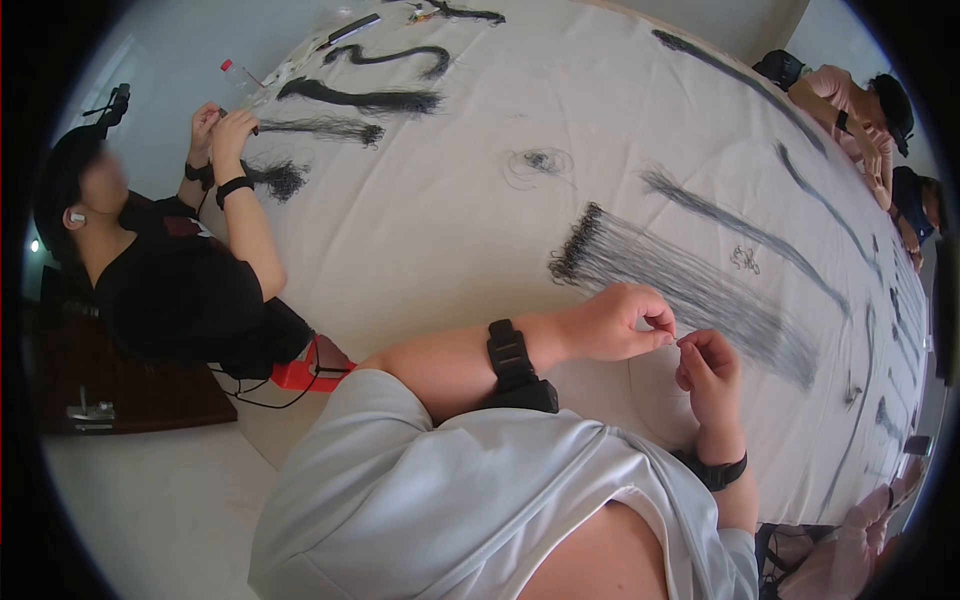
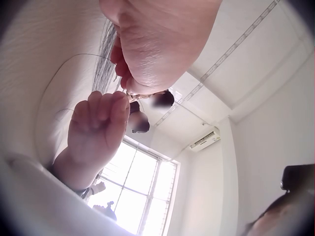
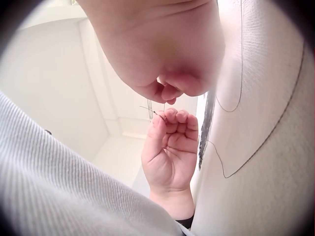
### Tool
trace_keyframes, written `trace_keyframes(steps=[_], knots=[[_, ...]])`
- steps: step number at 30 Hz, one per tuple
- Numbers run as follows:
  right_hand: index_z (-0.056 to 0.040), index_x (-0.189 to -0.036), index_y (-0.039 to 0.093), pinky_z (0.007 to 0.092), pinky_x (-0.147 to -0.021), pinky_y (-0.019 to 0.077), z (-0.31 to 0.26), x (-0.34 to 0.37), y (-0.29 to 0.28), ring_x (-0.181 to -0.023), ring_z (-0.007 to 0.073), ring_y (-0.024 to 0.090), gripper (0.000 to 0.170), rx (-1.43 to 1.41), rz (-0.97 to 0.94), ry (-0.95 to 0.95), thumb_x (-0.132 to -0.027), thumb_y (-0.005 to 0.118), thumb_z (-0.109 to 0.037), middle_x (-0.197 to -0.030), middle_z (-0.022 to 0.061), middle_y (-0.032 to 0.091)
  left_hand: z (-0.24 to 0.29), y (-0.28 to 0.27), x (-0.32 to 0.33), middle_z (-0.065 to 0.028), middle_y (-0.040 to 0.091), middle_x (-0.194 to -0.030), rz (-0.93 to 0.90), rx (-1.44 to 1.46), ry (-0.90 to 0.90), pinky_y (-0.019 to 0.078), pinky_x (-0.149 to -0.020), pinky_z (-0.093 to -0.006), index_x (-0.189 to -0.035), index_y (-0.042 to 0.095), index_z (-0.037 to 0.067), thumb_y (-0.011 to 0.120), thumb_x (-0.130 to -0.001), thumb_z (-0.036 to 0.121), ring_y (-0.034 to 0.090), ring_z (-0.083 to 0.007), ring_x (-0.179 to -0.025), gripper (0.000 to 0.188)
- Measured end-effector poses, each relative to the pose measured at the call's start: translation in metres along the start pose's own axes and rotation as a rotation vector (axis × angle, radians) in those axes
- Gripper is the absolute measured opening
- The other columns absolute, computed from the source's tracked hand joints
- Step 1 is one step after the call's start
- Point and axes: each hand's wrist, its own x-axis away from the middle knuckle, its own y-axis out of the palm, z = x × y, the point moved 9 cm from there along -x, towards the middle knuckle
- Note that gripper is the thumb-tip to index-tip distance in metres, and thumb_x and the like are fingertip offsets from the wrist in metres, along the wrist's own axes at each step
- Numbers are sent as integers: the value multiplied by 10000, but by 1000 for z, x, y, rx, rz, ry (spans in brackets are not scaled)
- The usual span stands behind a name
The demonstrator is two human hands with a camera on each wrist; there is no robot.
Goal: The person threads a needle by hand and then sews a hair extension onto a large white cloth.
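Observation:
My left hand (image 1: 622, 322) and right hand (image 1: 712, 368) meet close together over the white cloth, fingertips almost touching. Thumb and forefinger of the left pinch a thin dark hair strand (image 3: 160, 116), with a short end sticking out past the fingertips. My right hand's thumb and forefinger pinch at the same strand; its fingertips are partly hidden behind the hand in the right wrist view. A long loop of the strand (image 2: 55, 73) curves over the cloth in the left wrist view. Just beyond my hands lies a wide sheet of long dark hair (image 1: 690, 285) with a curly end.
More hair bundles (image 1: 365, 100) lie spread over the white cloth (image 1: 470, 230). A person in black (image 1: 190, 275) works at the left, near a clear bottle with a red cap (image 1: 240, 75). Other people (image 1: 850, 110) sit along the right edge. Something red (image 1: 312, 368) stands left of my elbow.

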Motion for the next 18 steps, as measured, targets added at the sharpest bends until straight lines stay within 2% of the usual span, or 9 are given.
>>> trace_keyframes(steps=[18], knots=[[-5,-890,565,184,-457,303,-3,1,1,-524,30,410,65,11,1,-4,-883,593,-62,-664,-25,510,-1,0,-1,-80,628,-786,5,25,-18,475,-692,-298,-807,627,13,663,-789,70,601,-187,-747,70]])
